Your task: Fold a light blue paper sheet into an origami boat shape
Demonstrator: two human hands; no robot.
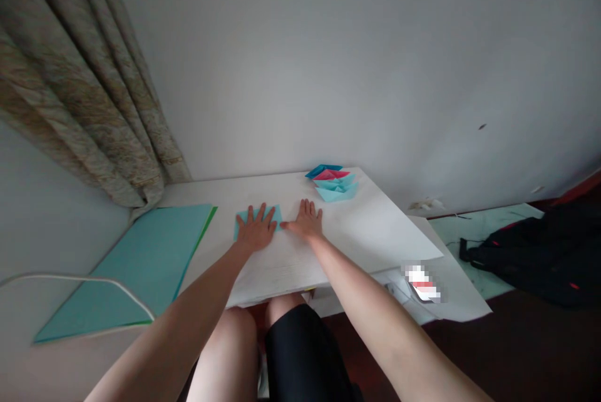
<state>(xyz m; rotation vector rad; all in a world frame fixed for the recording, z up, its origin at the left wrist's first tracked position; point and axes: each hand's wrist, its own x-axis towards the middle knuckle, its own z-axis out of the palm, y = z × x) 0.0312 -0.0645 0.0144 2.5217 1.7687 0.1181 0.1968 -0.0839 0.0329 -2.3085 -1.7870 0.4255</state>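
A light blue piece of paper (240,216) lies flat on the white table (291,270). Across it my left hand (256,230) rests palm down with the fingers spread, hiding much of the sheet. My right hand (305,220) lies flat on the tabletop just right of the paper, fingers stretched out and thumb pointing at the paper's right edge; whether the thumb touches it I cannot tell. Beyond the right hand, several folded paper boats stand in a row: a light blue boat (337,189) in front, a pink boat (328,174) and a dark blue boat (319,170) behind.
Large light blue sheets (136,264), with green showing at the edge, lie at the left under a white cable (107,279). Patterned curtains (94,76) hang at the left. A blurred-out device (422,284) rests on a lower shelf; a black bag (530,258) lies far right.
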